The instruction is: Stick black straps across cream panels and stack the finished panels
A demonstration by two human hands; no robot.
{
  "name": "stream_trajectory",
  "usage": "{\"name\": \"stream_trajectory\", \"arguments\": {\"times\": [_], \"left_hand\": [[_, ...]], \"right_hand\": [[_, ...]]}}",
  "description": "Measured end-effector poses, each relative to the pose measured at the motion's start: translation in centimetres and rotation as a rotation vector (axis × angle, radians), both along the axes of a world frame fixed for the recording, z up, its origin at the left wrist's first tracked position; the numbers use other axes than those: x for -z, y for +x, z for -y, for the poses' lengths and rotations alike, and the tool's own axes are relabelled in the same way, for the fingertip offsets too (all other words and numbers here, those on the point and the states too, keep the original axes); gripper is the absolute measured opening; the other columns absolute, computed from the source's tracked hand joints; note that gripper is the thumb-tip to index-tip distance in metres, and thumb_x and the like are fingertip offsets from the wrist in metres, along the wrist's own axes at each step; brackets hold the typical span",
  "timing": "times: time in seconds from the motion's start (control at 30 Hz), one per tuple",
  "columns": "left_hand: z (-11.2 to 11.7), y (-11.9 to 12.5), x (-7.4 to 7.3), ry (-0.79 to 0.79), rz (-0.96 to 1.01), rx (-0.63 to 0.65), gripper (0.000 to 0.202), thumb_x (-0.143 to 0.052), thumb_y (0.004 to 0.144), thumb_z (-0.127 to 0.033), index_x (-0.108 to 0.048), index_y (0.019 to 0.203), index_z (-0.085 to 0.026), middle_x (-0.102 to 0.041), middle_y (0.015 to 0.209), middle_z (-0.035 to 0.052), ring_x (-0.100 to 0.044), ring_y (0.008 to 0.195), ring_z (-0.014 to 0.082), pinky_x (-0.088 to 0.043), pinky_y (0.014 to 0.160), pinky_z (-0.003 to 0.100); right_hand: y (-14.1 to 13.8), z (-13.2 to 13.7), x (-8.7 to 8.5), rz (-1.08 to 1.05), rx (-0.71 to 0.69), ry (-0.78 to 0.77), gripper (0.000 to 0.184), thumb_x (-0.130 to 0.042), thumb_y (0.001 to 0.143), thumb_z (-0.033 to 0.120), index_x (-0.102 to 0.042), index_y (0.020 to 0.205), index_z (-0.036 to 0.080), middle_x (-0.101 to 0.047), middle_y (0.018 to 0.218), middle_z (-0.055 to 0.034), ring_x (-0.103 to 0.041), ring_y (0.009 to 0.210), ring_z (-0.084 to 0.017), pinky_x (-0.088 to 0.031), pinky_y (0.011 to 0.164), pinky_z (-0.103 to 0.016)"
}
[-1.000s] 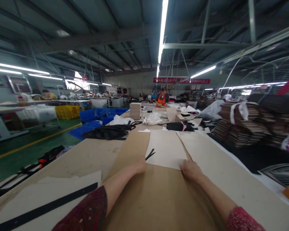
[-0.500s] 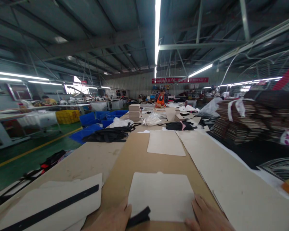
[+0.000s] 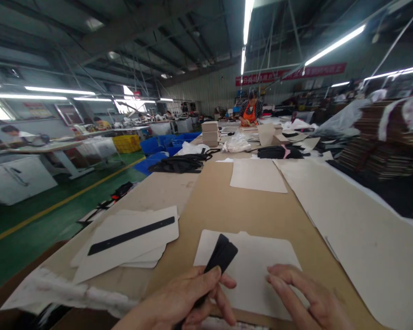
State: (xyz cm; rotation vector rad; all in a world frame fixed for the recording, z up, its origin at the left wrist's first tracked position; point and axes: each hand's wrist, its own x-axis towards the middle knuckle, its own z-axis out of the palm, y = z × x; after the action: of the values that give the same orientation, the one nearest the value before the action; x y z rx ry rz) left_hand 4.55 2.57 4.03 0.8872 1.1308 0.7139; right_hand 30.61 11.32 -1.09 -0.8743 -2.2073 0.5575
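My left hand [image 3: 189, 300] is closed round a bundle of black strips [image 3: 220, 257], which sticks up and away from my fingers. Under it lies a pale cut panel [image 3: 258, 263] on the brown cardboard-covered table [image 3: 220, 206]. My right hand [image 3: 308, 298] rests on the panel's near right part with its fingers spread flat, holding nothing. Both hands are at the bottom edge of the view.
A stack of pale panels with a long black strip [image 3: 131, 236] lies to my left. Another pale panel [image 3: 258, 175] and large sheets [image 3: 347, 220] lie farther along. Black fabric piles [image 3: 181, 164], stacked boxes [image 3: 209, 132], a person in an orange apron [image 3: 249, 112] and blue bins [image 3: 154, 146] are beyond.
A pale panel came from far up the table to right in front of me. My left hand lifted the black strips off it, and my view swung left.
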Motion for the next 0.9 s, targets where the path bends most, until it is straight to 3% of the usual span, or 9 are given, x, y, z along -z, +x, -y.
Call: {"name": "stream_trajectory", "arguments": {"times": [0.1, 0.27, 0.37, 0.47, 0.53, 0.63, 0.77, 0.83, 0.9], "left_hand": [[0.0, 1.0, 1.3, 0.007, 0.07, 0.041, 0.068, -0.045, 0.091, -0.071, -0.057, 0.122, -0.012, -0.076, 0.09, 0.0104, -0.022, 0.034, 0.0024, -0.017, 0.036, 0.021], [-0.2, 2.0, 1.7, 0.003, 0.128, 0.059, 0.063, -0.047, 0.091, -0.068, -0.058, 0.118, -0.012, -0.074, 0.078, 0.007, -0.023, 0.033, 0.0035, -0.019, 0.033, 0.019], [-0.4, 2.5, 1.9, -0.039, 0.1, 0.024, 0.065, -0.051, 0.087, -0.071, -0.06, 0.112, -0.011, -0.07, 0.068, 0.0042, -0.022, 0.032, 0.004, -0.018, 0.032, 0.019], [-0.5, 2.9, 2.2, -0.043, 0.03, -0.005, 0.067, -0.048, 0.085, -0.073, -0.065, 0.091, -0.009, -0.054, 0.047, -0.0028, -0.02, 0.031, 0.0047, -0.019, 0.032, 0.02], [-0.3, 2.8, 2.4, -0.015, -0.042, 0.019, 0.066, -0.048, 0.085, -0.072, -0.066, 0.081, -0.009, -0.045, 0.042, -0.0052, -0.022, 0.031, 0.005, -0.021, 0.033, 0.02], [0.6, 1.7, 2.0, -0.01, -0.185, 0.064, 0.054, -0.056, 0.082, -0.064, -0.067, 0.09, -0.012, -0.057, 0.055, -0.0025, -0.037, 0.036, 0.0061, -0.025, 0.037, 0.019], [2.3, -1.1, 0.7, -0.062, -0.42, 0.021, 0.041, -0.056, 0.082, -0.052, -0.066, 0.093, -0.014, -0.06, 0.057, -0.0013, -0.049, 0.047, 0.0103, -0.03, 0.046, 0.02], [2.7, -2.4, 0.5, -0.081, -0.537, -0.02, 0.041, -0.056, 0.081, -0.052, -0.066, 0.096, -0.016, -0.065, 0.061, 0.0, -0.053, 0.054, 0.0135, -0.033, 0.049, 0.021], [2.7, -3.2, 0.7, -0.036, -0.66, -0.049, 0.04, -0.055, 0.082, -0.054, -0.066, 0.096, -0.018, -0.068, 0.066, 0.0002, -0.059, 0.062, 0.0171, -0.037, 0.053, 0.023]], "right_hand": [[-2.9, 0.9, -0.8, -0.065, 0.0, -0.039, 0.03, -0.044, 0.1, 0.035, -0.065, 0.117, 0.023, -0.068, 0.117, -0.0085, -0.068, 0.101, -0.017, -0.058, 0.083, -0.023], [-4.4, 1.6, 0.6, -0.018, 0.0, 0.011, 0.043, -0.043, 0.1, 0.03, -0.048, 0.142, 0.021, -0.055, 0.139, -0.011, -0.057, 0.125, -0.02, -0.055, 0.096, -0.03], [-4.5, 1.9, 1.0, -0.063, 0.016, 0.138, 0.043, -0.047, 0.099, 0.026, -0.049, 0.141, 0.02, -0.048, 0.145, -0.0123, -0.055, 0.127, -0.02, -0.053, 0.098, -0.027], [-4.7, 2.5, 0.7, -0.156, 0.01, 0.179, 0.025, -0.051, 0.097, 0.024, -0.064, 0.118, 0.021, -0.057, 0.133, -0.0118, -0.062, 0.113, -0.018, -0.054, 0.092, -0.024], [-4.4, 2.9, 0.6, -0.201, -0.045, 0.1, 0.016, -0.05, 0.098, 0.025, -0.066, 0.095, 0.022, -0.066, 0.106, -0.0071, -0.066, 0.093, -0.015, -0.055, 0.08, -0.021], [-2.5, 3.3, 0.6, -0.23, 0.018, -0.13, 0.023, -0.049, 0.098, 0.034, -0.061, 0.082, 0.023, -0.066, 0.082, -0.0021, -0.063, 0.071, -0.013, -0.051, 0.063, -0.019], [1.4, 2.8, 1.6, -0.216, 0.314, -0.443, 0.029, -0.061, 0.088, 0.052, -0.062, 0.081, 0.023, -0.065, 0.073, -0.0007, -0.062, 0.064, -0.015, -0.049, 0.058, -0.021], [2.6, 2.3, 2.2, -0.275, 0.361, -0.578, 0.032, -0.062, 0.085, 0.055, -0.061, 0.091, 0.023, -0.066, 0.075, -0.001, -0.064, 0.067, -0.017, -0.051, 0.058, -0.022], [3.1, 1.8, 2.7, -0.309, 0.373, -0.604, 0.037, -0.061, 0.085, 0.053, -0.059, 0.105, 0.023, -0.066, 0.077, -0.0004, -0.065, 0.07, -0.018, -0.051, 0.06, -0.024]]}}
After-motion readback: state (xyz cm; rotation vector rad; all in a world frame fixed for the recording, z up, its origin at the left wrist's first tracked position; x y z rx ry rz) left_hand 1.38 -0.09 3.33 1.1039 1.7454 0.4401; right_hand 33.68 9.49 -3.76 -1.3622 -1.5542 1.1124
